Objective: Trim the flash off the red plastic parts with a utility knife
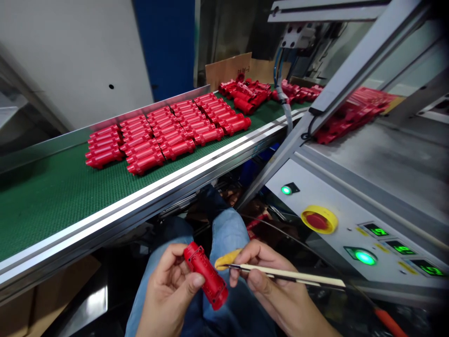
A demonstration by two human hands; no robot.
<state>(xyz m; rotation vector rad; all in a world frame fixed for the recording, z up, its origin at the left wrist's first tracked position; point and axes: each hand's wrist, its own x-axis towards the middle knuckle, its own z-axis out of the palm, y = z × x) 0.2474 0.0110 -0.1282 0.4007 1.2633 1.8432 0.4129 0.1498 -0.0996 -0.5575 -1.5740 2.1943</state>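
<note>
My left hand (171, 285) grips a red plastic cylindrical housing (206, 276), held tilted above my lap, its fingers and thumb closed round the upper end. To its right, my right hand (270, 281) is closed on a slim cream-and-black stick-like tool (291, 273) with a dark, narrow tip. That tip points left, toward the housing; whether they touch I cannot tell. A yellow covering (227, 260), apparently on one of my right fingers, lies beside the tip and close to the housing's side.
Rows of similar red housings (171, 126) lie on a green conveyor belt (70, 192); a looser pile (247, 93) sits farther back by a cardboard sheet (228, 70). At right stands a control panel with a red-and-yellow stop button (319, 220). A metal rail (140, 201) edges the belt.
</note>
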